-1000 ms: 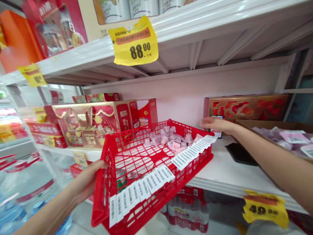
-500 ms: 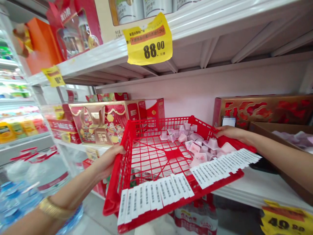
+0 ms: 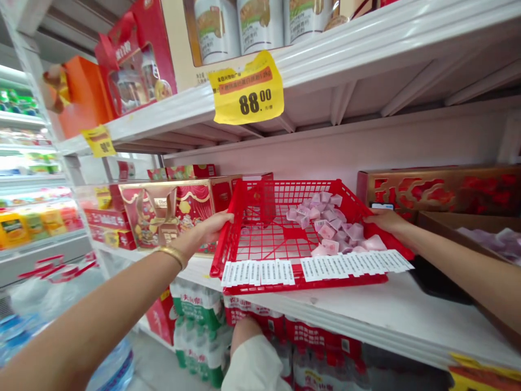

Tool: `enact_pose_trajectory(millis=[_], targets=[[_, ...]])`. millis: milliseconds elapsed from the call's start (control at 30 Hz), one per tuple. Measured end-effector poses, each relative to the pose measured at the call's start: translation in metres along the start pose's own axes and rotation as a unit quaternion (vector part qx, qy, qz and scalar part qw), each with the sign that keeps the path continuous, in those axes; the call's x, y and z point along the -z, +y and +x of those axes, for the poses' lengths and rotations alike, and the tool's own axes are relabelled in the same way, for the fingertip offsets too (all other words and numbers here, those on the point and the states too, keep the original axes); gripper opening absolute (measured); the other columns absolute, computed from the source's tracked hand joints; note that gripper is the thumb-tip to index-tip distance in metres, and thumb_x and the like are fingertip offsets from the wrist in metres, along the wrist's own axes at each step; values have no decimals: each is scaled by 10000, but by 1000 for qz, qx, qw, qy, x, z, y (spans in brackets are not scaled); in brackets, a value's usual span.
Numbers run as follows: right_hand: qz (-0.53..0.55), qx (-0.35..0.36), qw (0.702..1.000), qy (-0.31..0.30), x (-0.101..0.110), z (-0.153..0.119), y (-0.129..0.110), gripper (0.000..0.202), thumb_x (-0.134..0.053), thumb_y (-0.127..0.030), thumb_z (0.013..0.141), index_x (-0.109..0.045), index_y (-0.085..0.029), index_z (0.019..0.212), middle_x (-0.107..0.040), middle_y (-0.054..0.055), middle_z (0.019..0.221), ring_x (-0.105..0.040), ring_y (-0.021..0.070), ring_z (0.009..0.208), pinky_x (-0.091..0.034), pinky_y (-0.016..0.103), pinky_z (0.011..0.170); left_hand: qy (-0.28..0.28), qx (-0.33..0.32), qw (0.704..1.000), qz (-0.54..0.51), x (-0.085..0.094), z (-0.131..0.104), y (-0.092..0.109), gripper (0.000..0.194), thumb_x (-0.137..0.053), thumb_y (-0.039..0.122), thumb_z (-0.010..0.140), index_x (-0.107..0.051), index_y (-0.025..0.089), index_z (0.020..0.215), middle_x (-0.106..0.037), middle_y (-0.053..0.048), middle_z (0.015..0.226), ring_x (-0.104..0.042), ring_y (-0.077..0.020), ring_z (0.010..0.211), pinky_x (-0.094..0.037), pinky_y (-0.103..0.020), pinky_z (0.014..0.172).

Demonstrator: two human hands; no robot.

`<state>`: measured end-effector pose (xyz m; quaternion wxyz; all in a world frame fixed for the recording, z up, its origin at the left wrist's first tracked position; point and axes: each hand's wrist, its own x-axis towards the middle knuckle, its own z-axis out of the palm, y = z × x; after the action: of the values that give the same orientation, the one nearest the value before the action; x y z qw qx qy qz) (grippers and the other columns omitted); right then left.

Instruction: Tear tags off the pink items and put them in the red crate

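A red plastic basket (image 3: 295, 232) sits at the middle of the view, over the white shelf (image 3: 325, 304). My left hand (image 3: 220, 224) is closed on its left rim, and my right hand (image 3: 385, 221) grips the right rim. Small pale pink and purple cups (image 3: 331, 225) lie heaped in the basket's right half. White barcode labels (image 3: 354, 264) hang in rows along the front rim. Part of each hand's fingers is hidden behind the basket's edge.
Gift boxes (image 3: 166, 212) stand left of the basket. A cardboard box (image 3: 448, 222) with more purple pieces and a black object (image 3: 439, 281) are at the right. An upper shelf (image 3: 309, 60) runs overhead. Bottle packs (image 3: 201, 326) sit below.
The basket has moved forward, away from me, and lies more level over the shelf, with both hands still on it. My left arm reaches further out. A knee now shows below.
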<state>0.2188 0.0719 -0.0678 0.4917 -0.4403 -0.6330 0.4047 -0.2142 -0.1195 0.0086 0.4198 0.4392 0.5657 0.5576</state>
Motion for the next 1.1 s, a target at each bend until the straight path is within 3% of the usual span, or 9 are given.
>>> enact_pose_trajectory(millis=[100,300,500,600,800,1100], targets=[[41,-44,998,28,-5,3,-1,362,-601,-108,651,-711,-175,990,-739,47,737,-658,200,565,-527,302,524,11,-17,1000,1,-4,11,-5,306,-521,36,532,-522,186,799,-535,50,484,-514,-129,378,-475,-238,414],[40,17,998,52,-16,8,-5,414,-592,-142,703,-687,-208,1101,-753,35,864,-663,176,631,-516,269,550,15,-92,996,-3,-6,30,-8,530,-529,66,576,-588,168,1093,-595,56,542,-543,-127,432,-493,-235,480],[24,43,996,74,-24,16,-5,352,-589,-163,696,-700,-201,1028,-742,27,890,-616,141,611,-468,237,533,8,-121,993,1,1,58,-15,651,-542,71,597,-541,170,1240,-611,54,531,-551,-131,423,-495,-234,497],[7,60,995,75,-27,19,-3,369,-568,-186,695,-690,-188,1043,-737,29,895,-610,145,621,-461,236,528,12,-135,991,5,2,67,-16,666,-528,82,608,-513,169,1267,-648,34,580,-580,-142,444,-505,-238,502],[23,135,985,103,-33,28,6,425,-549,-210,708,-668,-166,1114,-739,44,999,-655,172,798,-515,259,684,29,-163,986,17,0,77,-17,691,-513,87,605,-485,179,1290,-640,46,571,-547,-119,408,-487,-216,474],[46,164,978,120,-37,46,14,372,-590,-208,633,-715,-173,982,-745,20,846,-647,181,711,-507,272,600,64,-158,985,3,3,94,-22,642,-546,123,631,-527,170,1271,-602,61,520,-513,-108,378,-447,-203,420]])
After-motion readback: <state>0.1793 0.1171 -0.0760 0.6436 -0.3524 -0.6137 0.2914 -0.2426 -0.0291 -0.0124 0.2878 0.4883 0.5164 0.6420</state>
